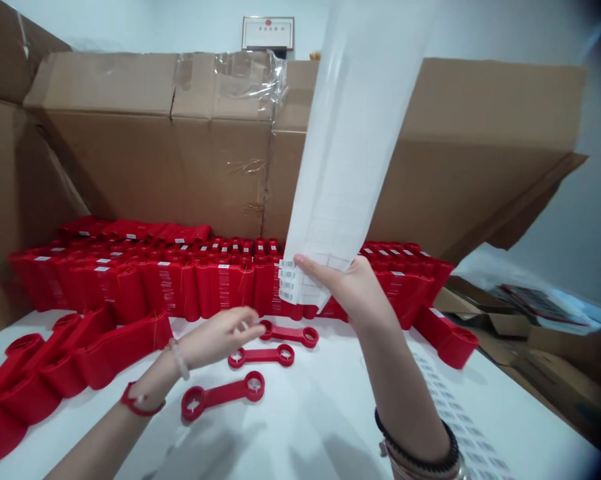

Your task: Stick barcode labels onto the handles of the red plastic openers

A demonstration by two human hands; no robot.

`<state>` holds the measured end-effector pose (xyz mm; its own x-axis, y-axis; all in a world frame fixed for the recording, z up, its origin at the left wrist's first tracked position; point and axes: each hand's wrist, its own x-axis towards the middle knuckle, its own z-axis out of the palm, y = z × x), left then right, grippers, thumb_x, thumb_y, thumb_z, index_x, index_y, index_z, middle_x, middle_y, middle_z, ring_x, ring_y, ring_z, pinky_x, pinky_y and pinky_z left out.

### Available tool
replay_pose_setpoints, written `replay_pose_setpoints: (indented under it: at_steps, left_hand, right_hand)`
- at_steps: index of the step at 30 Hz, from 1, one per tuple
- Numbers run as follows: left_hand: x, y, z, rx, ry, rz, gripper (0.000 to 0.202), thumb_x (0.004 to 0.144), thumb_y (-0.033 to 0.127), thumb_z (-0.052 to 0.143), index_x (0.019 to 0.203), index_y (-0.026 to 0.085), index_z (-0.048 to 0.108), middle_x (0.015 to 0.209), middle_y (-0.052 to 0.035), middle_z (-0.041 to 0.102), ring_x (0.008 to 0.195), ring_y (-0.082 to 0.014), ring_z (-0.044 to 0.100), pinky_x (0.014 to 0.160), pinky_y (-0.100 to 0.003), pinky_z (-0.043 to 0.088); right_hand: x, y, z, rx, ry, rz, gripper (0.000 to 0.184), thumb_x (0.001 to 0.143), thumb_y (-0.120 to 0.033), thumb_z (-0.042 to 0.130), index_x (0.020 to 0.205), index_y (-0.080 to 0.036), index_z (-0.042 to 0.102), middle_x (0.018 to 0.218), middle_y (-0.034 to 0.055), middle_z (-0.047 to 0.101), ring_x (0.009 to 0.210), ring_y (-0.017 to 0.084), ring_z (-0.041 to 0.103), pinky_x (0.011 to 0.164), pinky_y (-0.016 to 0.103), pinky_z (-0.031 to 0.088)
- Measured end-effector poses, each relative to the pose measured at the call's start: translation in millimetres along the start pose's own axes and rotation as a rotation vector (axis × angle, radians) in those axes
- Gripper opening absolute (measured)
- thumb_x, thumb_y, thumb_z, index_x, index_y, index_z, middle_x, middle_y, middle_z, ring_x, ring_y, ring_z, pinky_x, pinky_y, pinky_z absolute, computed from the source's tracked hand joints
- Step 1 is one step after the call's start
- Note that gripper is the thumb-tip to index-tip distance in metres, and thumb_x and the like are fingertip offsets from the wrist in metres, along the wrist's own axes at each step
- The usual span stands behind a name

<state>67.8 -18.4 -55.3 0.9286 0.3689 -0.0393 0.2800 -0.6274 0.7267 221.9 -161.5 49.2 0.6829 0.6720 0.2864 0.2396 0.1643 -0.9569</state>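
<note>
My right hand [348, 285] is raised above the white table and grips the lower end of a long white sheet of barcode labels [350, 140], which stands up out of the frame's top. My left hand [220, 335] hovers low over the table with its fingers pinched together; whether anything is in them I cannot make out. Just right of it lie three red flat wrenches with ring ends: one at the back [289, 333], one in the middle [261, 356] and one at the front [223, 395].
Bundles of red wrenches with white labels [220, 283] stand in rows along the back of the table [290, 433]. More bundles lie at the left [55, 360]. Large cardboard boxes [180, 133] wall the back. A strip of labels [455, 413] lies on the right.
</note>
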Motion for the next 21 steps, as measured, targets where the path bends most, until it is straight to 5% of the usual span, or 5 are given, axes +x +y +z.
replay_pose_setpoints:
  at_steps: [4, 9, 15, 21]
  left_hand:
    - [9.0, -41.1, 32.2, 0.287, -0.019, -0.113, 0.031, 0.09, 0.03, 0.056, 0.107, 0.004, 0.064, 0.113, -0.0209, 0.056, 0.113, -0.0354, 0.051, 0.099, -0.05, 0.039]
    - [15.6, -60.7, 55.0, 0.412, -0.048, -0.112, 0.028, 0.087, 0.03, 0.064, 0.107, 0.01, 0.064, 0.117, -0.013, 0.055, 0.111, -0.0261, 0.05, 0.098, -0.043, 0.041]
    - [29.1, -73.0, 59.5, 0.463, -0.068, -0.113, 0.014, 0.088, 0.02, 0.06, 0.099, 0.012, 0.062, 0.108, -0.0076, 0.056, 0.099, -0.0195, 0.054, 0.091, -0.038, 0.045]
    - [43.2, -76.8, 55.1, 0.492, -0.221, -0.1, 0.021, 0.082, 0.026, 0.067, 0.095, 0.013, 0.058, 0.108, -0.0081, 0.054, 0.103, -0.0227, 0.051, 0.091, -0.041, 0.044]
  right_hand:
    - [5.4, -4.2, -18.5, 0.011, 0.034, 0.047, 0.033, 0.068, -0.027, 0.086, 0.099, -0.02, 0.076, 0.101, 0.0045, 0.075, 0.095, 0.024, 0.072, 0.077, 0.033, 0.061]
    - [7.9, -2.1, -26.9, -0.038, -0.018, 0.042, 0.036, 0.067, -0.031, 0.087, 0.099, -0.02, 0.076, 0.1, 0.0049, 0.075, 0.093, 0.025, 0.072, 0.079, 0.035, 0.061]
    - [9.1, -0.8, -28.5, -0.083, -0.063, 0.042, 0.037, 0.068, -0.033, 0.086, 0.101, -0.02, 0.076, 0.102, 0.005, 0.075, 0.097, 0.026, 0.071, 0.083, 0.037, 0.061]
    - [9.8, 0.4, -28.1, -0.073, -0.125, 0.062, 0.037, 0.07, -0.036, 0.085, 0.102, -0.019, 0.075, 0.1, 0.0057, 0.075, 0.094, 0.025, 0.072, 0.082, 0.037, 0.06]
